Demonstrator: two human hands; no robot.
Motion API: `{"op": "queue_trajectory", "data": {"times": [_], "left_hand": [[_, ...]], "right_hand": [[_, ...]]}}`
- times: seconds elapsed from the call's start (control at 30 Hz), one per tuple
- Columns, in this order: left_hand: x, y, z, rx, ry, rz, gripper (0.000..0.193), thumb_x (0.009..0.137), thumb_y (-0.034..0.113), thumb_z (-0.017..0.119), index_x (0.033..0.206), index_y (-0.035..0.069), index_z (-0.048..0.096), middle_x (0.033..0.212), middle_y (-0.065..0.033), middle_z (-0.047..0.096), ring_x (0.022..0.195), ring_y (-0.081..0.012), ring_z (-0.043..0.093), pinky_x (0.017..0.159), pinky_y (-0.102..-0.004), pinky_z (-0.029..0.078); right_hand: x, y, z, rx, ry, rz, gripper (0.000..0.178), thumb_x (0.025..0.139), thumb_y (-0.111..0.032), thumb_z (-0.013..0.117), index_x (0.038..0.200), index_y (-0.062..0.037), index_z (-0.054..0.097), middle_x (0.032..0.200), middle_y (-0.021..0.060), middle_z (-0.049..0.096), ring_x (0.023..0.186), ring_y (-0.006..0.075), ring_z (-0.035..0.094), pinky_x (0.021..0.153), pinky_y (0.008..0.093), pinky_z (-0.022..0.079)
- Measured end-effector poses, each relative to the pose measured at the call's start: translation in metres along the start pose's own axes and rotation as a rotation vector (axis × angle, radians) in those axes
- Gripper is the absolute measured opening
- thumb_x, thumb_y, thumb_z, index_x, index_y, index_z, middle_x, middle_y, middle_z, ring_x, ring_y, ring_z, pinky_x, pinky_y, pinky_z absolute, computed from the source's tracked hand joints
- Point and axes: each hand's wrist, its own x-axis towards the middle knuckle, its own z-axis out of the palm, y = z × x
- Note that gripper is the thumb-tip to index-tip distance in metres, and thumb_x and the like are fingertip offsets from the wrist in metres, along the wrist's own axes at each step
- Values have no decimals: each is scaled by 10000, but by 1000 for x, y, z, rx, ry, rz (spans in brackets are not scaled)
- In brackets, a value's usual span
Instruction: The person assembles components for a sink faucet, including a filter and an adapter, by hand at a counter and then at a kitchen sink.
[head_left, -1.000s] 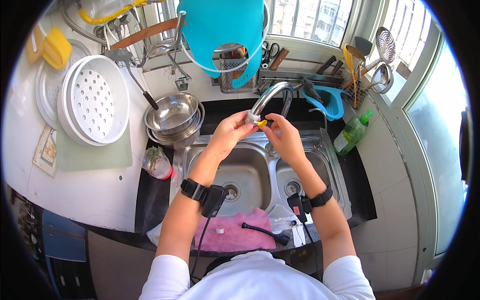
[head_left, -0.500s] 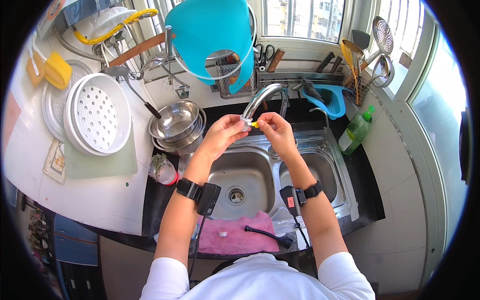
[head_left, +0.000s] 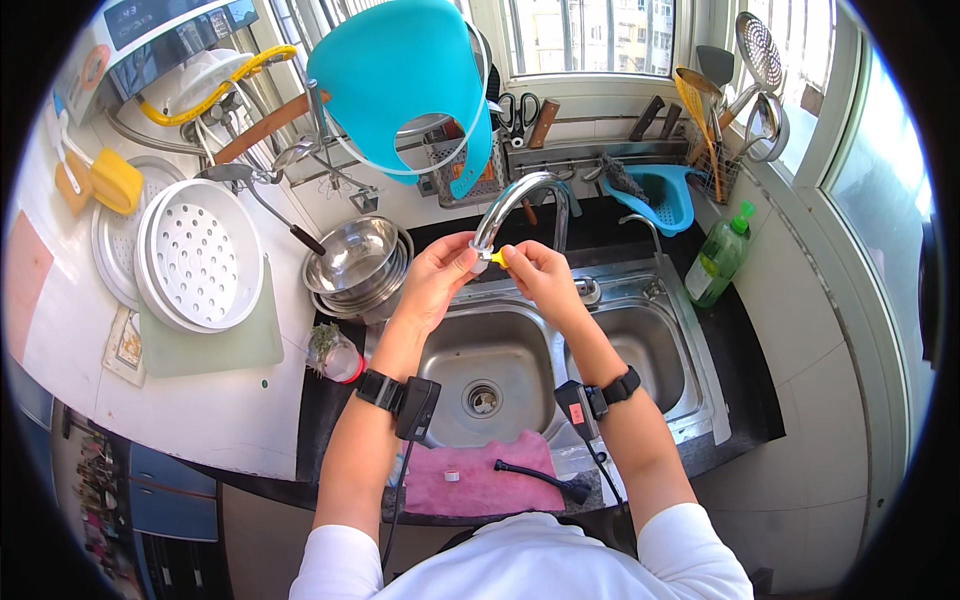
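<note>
A curved chrome tap arches over a steel double sink. My left hand pinches the tip of the tap spout between its fingers. My right hand is closed on a small yellow and orange tool pressed against that same tip. Both hands meet above the left basin. Each wrist wears a black band with a small black device.
Stacked steel bowls, a white perforated tray and a green mat lie left of the sink. A green soap bottle stands on the right. A pink cloth with a small ring and a black tool lies at the front edge.
Both hands stay at the tap's tip; the view has tilted so they sit slightly lower and more central.
</note>
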Motion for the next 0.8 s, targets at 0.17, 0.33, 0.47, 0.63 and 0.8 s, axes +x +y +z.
{"op": "queue_trajectory", "data": {"times": [0.17,0.33,0.47,0.63,0.8], "left_hand": [[-1,-2,-3,17,13,3,360,871,161,641,1185,18,537,1089,-58,610,970,-133,586,875,-282,473],[-1,0,1,39,43,-11,361,878,173,634,1189,19,536,1078,-55,614,965,-132,590,872,-282,474],[-1,-2,0,33,47,-10,364,882,180,629,1192,15,532,1077,-58,616,962,-135,594,871,-288,479],[-2,-2,1,32,33,-2,368,888,182,621,1198,10,527,1075,-62,616,966,-140,597,877,-296,484],[-2,-1,3,31,47,-8,371,896,182,605,1205,-5,520,1098,-79,603,993,-163,584,907,-332,477]], "right_hand": [[5,-7,1,363,-124,316,195,905,-201,494,865,-23,563,635,0,461,465,44,332,414,198,247],[-10,2,-5,3,-112,-94,249,913,-216,533,1085,-39,570,710,-29,484,575,24,397,480,180,301],[-1,9,-7,52,-137,27,221,930,-233,532,959,-29,612,648,-37,464,539,19,367,468,188,277],[6,16,-14,436,-304,212,216,922,-227,551,945,-21,611,652,-29,495,536,22,351,466,190,251],[-13,10,1,-286,14,-370,176,898,-167,588,992,-24,626,658,-15,511,581,47,431,528,204,342]]}}
